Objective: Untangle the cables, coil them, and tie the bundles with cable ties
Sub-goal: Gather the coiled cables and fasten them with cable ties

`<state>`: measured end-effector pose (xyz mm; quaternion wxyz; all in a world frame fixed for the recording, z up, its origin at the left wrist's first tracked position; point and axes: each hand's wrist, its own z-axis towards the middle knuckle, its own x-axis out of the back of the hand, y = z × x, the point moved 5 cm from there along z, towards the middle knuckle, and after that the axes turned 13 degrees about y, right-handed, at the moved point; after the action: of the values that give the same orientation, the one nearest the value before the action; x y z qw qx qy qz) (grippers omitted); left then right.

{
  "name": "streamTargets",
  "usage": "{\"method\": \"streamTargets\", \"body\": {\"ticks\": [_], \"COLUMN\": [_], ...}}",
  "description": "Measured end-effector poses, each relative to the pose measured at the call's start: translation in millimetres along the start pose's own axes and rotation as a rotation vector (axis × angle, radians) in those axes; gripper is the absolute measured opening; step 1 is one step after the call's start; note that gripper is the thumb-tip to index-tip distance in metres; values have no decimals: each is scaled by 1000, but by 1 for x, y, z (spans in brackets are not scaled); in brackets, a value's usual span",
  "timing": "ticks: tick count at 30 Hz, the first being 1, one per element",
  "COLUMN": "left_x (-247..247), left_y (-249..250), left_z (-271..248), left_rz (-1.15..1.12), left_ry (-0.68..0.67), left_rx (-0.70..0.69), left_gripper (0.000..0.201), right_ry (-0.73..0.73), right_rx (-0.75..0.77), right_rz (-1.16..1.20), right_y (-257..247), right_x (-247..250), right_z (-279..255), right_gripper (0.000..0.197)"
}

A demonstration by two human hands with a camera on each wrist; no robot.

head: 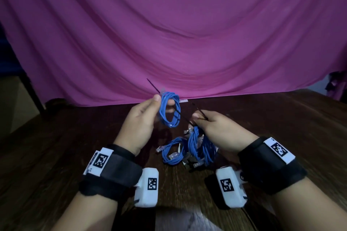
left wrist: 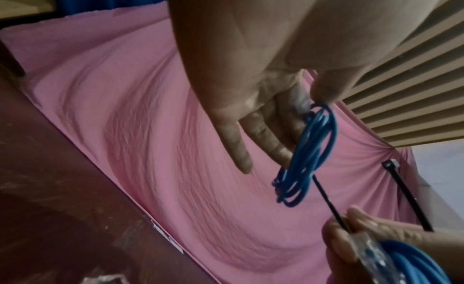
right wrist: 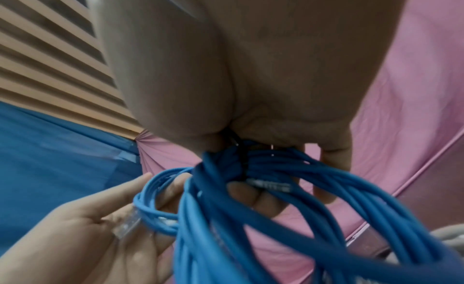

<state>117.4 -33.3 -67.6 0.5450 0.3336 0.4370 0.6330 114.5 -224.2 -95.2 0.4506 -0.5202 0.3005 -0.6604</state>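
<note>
My left hand [head: 163,101] holds a small blue cable coil [head: 170,112] upright above the table, pinched at its top between thumb and fingers [left wrist: 283,149]. A black cable tie [head: 180,113] runs through this coil [left wrist: 306,153]; its thin tail sticks up to the left. My right hand [head: 198,119] pinches the tie's [left wrist: 328,205] lower end. A second black tie [left wrist: 406,195] rises from the same hand. A thicker blue cable bundle [head: 201,146] hangs under the right hand [right wrist: 256,197], with a black tie around it [right wrist: 242,161].
Another blue coil [head: 173,153] with clear plugs lies on the dark wooden table [head: 56,146] between my wrists. A pink cloth [head: 169,33] hangs behind the table's far edge. A slatted wall [left wrist: 414,99] shows in the wrist views.
</note>
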Motion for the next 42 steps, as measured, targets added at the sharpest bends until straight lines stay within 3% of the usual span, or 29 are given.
{"method": "streamTargets", "body": {"ticks": [2, 5, 8, 10, 15, 21, 26, 29, 31, 34, 36, 39, 42], "left_x": [2, 12, 13, 12, 4, -19, -16, -14, -12, -10, -8, -5, 7], "left_y": [0, 12, 28, 30, 14, 13, 7, -12, -31, -56, -62, -62, -60], "left_z": [1, 4, -3, -4, -4, -15, -10, -5, -7, -20, -22, -17, -6], "left_rz": [65, 417, 428, 301, 144, 98, 82, 286, 534, 961, 1148, 1155, 957], "left_ry": [43, 95, 149, 174, 162, 29, 21, -54, -226, -556, -659, -663, -627], "left_rx": [-30, -415, -662, -624, -380, -355, -319, -202, -160, -131, -151, -166, -45], "left_gripper": [38, 40, 20, 7, 12, 14, 22, 15, 18, 41, 49, 36, 18], "right_ry": [7, 43, 89, 117, 162, -77, -55, 24, 80, 98, 94, 80, 62], "right_rx": [-34, -47, -14, 19, 161, 160, 124, 61, 45, 17, 15, 4, 5], "right_rz": [87, 150, 175, 183, 112, 183, 126, 99, 75, 93, 75, 67, 34], "right_y": [-2, -4, -7, -9, -23, -31, -22, -14, -10, -7, -5, -2, 0], "right_x": [-1, 1, 5, 6, 10, -8, -2, 11, 19, 23, 21, 21, 21], "right_z": [-1, 1, 1, 0, -4, -13, -6, 0, 4, 6, 6, 7, 7], "right_gripper": [33, 40, 36, 30, 29, 22, 25, 24, 24, 23, 26, 29, 27]}}
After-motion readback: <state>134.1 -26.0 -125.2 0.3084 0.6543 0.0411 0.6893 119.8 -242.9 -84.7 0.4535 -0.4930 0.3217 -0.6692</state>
